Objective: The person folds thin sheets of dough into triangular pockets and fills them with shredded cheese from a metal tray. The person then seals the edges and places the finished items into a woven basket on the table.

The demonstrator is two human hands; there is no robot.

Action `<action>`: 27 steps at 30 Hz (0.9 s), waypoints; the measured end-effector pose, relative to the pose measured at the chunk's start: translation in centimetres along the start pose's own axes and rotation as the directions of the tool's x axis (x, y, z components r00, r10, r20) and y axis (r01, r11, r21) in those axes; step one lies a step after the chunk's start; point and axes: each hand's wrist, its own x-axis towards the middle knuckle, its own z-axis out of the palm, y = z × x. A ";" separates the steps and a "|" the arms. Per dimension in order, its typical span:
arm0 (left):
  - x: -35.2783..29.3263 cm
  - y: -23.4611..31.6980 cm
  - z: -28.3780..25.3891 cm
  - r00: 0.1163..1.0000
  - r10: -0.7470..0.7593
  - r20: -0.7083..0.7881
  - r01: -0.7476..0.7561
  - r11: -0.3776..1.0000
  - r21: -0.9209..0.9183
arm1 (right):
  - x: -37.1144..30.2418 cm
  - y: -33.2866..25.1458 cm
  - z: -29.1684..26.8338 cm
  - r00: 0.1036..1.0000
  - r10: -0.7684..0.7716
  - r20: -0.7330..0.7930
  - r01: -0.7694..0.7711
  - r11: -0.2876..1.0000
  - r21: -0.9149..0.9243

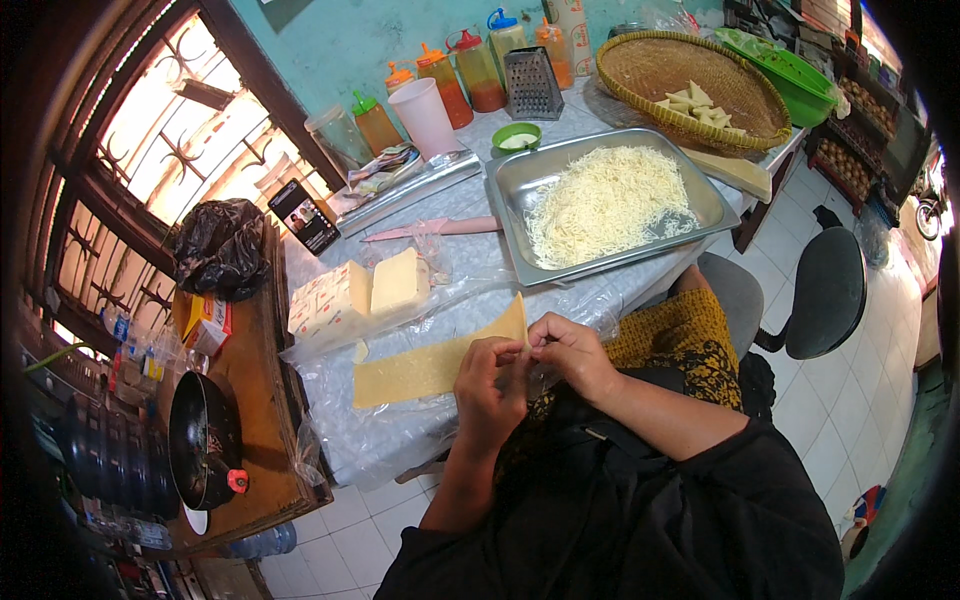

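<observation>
A long, pale yellow strip of dough (pixel 415 372) lies along the near edge of the table, its right end lifted up. My left hand (pixel 494 383) pinches that raised end from the left, and my right hand (pixel 570 352) grips it from the right with closed fingers. The two hands nearly touch, hiding the spot where they hold the dough. Beyond them is a steel tray (pixel 508 215) with a heap of grated cheese (pixel 610 205). A pale block of cheese (pixel 400 280) and a partly wrapped block (pixel 328 302) sit on clear plastic left of the tray.
A pink-handled knife (pixel 468 226) lies left of the tray near a phone (pixel 303 217). Behind stand a box grater (pixel 533 82), several sauce bottles (pixel 476 72) and a small green bowl (pixel 503 137). Folded dough triangles (pixel 697 103) rest in a woven basket (pixel 630 60) at the far right.
</observation>
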 end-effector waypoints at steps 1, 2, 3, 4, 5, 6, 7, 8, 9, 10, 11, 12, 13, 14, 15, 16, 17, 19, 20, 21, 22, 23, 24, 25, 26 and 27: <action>0.0 -0.1 0.0 1.000 0.013 -0.007 -0.013 1.000 0.000 | 0.0 0.0 0.0 1.000 -0.014 -0.010 0.014 1.000 -0.017; 0.0 -0.2 0.0 1.000 0.007 -0.012 -0.007 1.000 -0.002 | 0.0 0.0 0.1 0.999 -0.029 -0.020 0.028 0.999 -0.035; 0.0 -0.3 0.0 1.000 0.001 -0.018 -0.001 1.000 -0.004 | 0.0 -0.1 0.1 0.999 -0.025 -0.020 0.025 0.999 -0.041; 0.0 -0.3 0.0 1.000 0.003 -0.024 -0.004 1.000 -0.009 | -0.1 -0.1 0.1 1.000 -0.022 -0.020 0.021 0.999 -0.046; 0.0 -0.3 0.0 1.000 0.006 -0.030 -0.006 1.000 -0.013 | -0.1 -0.1 0.1 1.000 -0.007 -0.019 0.006 0.999 -0.052; 0.0 -0.3 0.1 0.999 0.008 -0.037 -0.009 1.000 -0.017 | -0.1 -0.1 0.1 1.000 -0.018 -0.008 0.017 0.999 -0.049; -0.1 -0.3 0.1 0.999 -0.009 -0.037 0.008 0.999 -0.033 | 0.0 -0.1 0.1 1.000 -0.018 0.004 0.018 0.999 -0.046; -0.1 -0.3 0.2 0.999 -0.027 -0.038 0.025 0.999 -0.049 | 0.0 0.0 0.1 1.000 -0.012 0.008 0.013 0.998 -0.058; -0.2 -0.3 0.2 0.998 -0.057 -0.037 0.054 0.997 -0.062 | 0.0 0.1 0.1 1.000 -0.031 0.001 0.031 0.998 -0.057; -0.2 -0.3 0.3 0.998 -0.042 -0.041 0.039 0.998 -0.056 | 0.0 0.2 0.2 0.999 -0.045 -0.011 0.044 0.997 -0.070; -0.2 -0.4 0.3 0.998 -0.039 -0.046 0.037 0.998 -0.049 | 0.1 0.2 0.2 0.998 -0.059 -0.023 0.057 0.995 -0.084; -0.3 -0.5 0.4 0.997 -0.055 -0.050 0.053 0.998 -0.036 | 0.1 0.3 0.2 0.998 -0.056 -0.019 0.054 0.995 -0.083; -0.3 -0.7 0.4 0.997 -0.053 -0.054 0.050 0.997 -0.060 | 0.1 0.4 0.2 0.999 -0.052 -0.015 0.051 0.995 -0.082; -0.2 -0.9 0.4 0.996 -0.069 -0.057 0.064 0.995 -0.079 | 0.2 0.4 0.2 0.999 -0.049 -0.013 0.048 0.995 -0.085; -0.3 -1.1 0.4 0.995 -0.085 -0.061 0.078 0.992 -0.102 | 0.2 0.4 0.3 0.999 -0.041 -0.014 0.040 0.997 -0.071; -0.3 -1.2 0.3 0.989 -0.141 -0.052 0.131 0.979 -0.155 | 0.2 0.3 0.3 0.999 -0.033 -0.016 0.032 0.998 -0.062; -0.4 -1.3 0.3 0.980 -0.196 -0.042 0.183 0.960 -0.210 | 0.3 0.1 0.3 1.000 -0.006 -0.023 0.005 0.997 -0.072; -0.4 -1.5 0.2 0.975 -0.221 -0.029 0.207 0.947 -0.247 | 0.3 -0.3 0.4 1.000 -0.020 -0.014 0.020 1.000 0.005; -0.3 -1.5 0.2 0.981 -0.192 -0.029 0.180 0.957 -0.229 | 0.3 -0.4 0.4 0.999 0.024 -0.027 -0.023 0.999 0.025; -0.3 -1.4 0.2 0.986 -0.163 -0.028 0.153 0.965 -0.211 | 0.2 -0.6 0.6 1.000 0.006 -0.027 -0.003 0.995 0.102; -0.3 -1.4 0.2 0.989 -0.149 -0.027 0.141 0.972 -0.186 | 0.1 -0.8 0.7 0.999 0.030 -0.039 -0.023 0.985 0.170; -0.3 -1.3 0.2 0.991 -0.135 -0.026 0.129 0.979 -0.160 | 0.1 -0.8 0.8 0.999 0.014 -0.036 -0.004 0.966 0.260; -0.2 -1.3 0.2 0.992 -0.125 -0.025 0.121 0.984 -0.131 | 0.1 -0.9 0.9 0.997 0.048 -0.052 -0.036 0.975 0.218; -0.2 -1.3 0.2 0.993 -0.118 -0.025 0.113 0.985 -0.131 | 0.2 -0.9 1.0 0.998 0.040 -0.054 -0.029 0.980 0.198; -0.2 -1.2 0.2 0.993 -0.115 -0.028 0.111 0.985 -0.130 | 0.3 -0.8 1.1 0.999 0.039 -0.037 -0.031 0.982 0.187; -0.2 -1.2 0.2 0.993 -0.113 -0.029 0.108 0.986 -0.128 | 0.3 -0.8 1.0 0.997 0.051 -0.051 -0.043 0.988 0.146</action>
